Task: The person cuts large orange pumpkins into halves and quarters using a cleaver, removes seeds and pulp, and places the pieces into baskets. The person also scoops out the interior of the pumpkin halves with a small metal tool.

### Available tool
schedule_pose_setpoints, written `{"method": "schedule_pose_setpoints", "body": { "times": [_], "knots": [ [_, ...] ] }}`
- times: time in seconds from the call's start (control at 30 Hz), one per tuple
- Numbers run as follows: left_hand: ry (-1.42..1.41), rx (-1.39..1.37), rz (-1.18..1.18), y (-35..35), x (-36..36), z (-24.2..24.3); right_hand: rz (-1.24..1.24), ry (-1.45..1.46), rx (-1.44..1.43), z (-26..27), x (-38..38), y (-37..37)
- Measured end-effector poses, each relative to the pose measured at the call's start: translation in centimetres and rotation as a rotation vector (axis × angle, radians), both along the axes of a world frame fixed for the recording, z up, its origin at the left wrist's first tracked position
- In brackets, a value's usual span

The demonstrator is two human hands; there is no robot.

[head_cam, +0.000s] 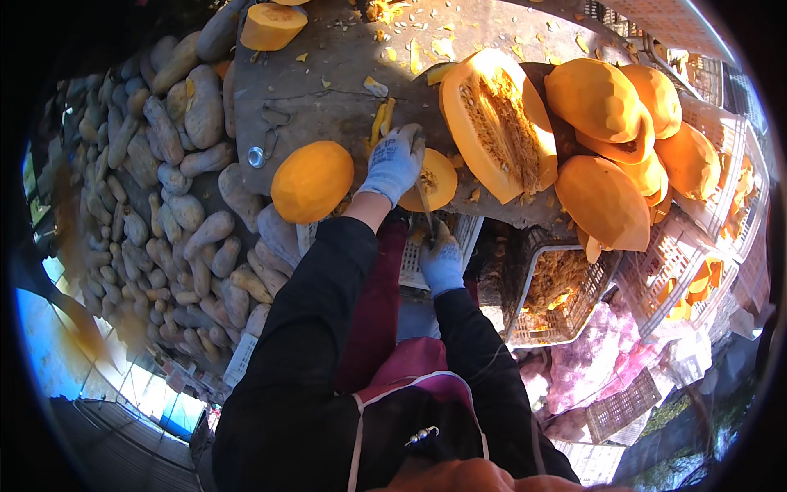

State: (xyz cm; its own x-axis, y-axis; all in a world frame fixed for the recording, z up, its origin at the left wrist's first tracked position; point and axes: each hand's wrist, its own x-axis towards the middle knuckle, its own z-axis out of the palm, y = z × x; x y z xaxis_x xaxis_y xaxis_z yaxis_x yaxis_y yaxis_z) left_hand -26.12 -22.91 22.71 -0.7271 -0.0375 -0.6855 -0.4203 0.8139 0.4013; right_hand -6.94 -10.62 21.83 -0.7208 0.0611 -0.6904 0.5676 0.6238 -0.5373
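My left hand (393, 161), in a pale work glove, rests on a peeled orange squash piece (441, 181) at the near edge of the worktable (320, 117). Gloved too, my right hand (441, 261) is lower, shut on the handle of a knife (424, 200) whose blade lies against that piece's cut face. Beside my left wrist sits a peeled rounded squash piece (312, 182). On the table to the right, a large halved squash (498, 126) shows its seeds and fibres. A metal peeler-like tool (264, 147) lies at the left.
Unpeeled squashes (184, 212) are heaped at the left. Several peeled pieces (593, 101) are piled at the right. Below the table edge stand a white plastic crate (470, 237) and a crate of squash pulp (556, 295). A cut squash chunk (273, 26) sits at the far left table edge.
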Motion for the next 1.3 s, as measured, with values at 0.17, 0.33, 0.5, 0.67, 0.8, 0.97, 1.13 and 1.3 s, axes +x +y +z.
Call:
{"method": "schedule_pose_setpoints", "body": {
  "times": [0.17, 0.33, 0.5, 0.67, 0.8, 0.97, 1.13, 1.3],
  "knots": [
    [0.142, 0.055, 0.01, -0.3, 1.6, -3.8, -0.01, -0.097, 0.069, -0.5, -0.7, 0.0],
    [0.146, 0.078, -0.028, -0.1, 1.8, -3.9, 0.013, -0.187, 0.103, -2.8, -0.3, 0.0],
    [0.128, 0.076, -0.053, 0.0, 1.5, -4.7, 0.021, -0.246, 0.092, -4.8, 0.1, -0.1],
    [0.13, 0.009, -0.058, -0.8, 1.1, -6.4, 0.064, -0.347, 0.133, -3.0, -1.7, -0.6],
    [0.135, -0.064, -0.125, -0.5, 1.2, -7.6, 0.013, -0.326, 0.101, -4.9, -1.5, -0.4],
    [0.167, -0.178, -0.171, -0.7, -0.2, -9.5, 0.028, -0.313, 0.093, -6.4, -2.4, -0.3],
    [0.127, -0.201, -0.168, -0.2, 0.5, -6.9, 0.095, -0.252, 0.071, -6.7, -2.2, 1.0],
    [0.796, -0.154, -0.195, -6.6, 4.6, 2.4, 0.282, -0.083, 0.179, -5.6, -3.0, 5.0]
  ]
}}
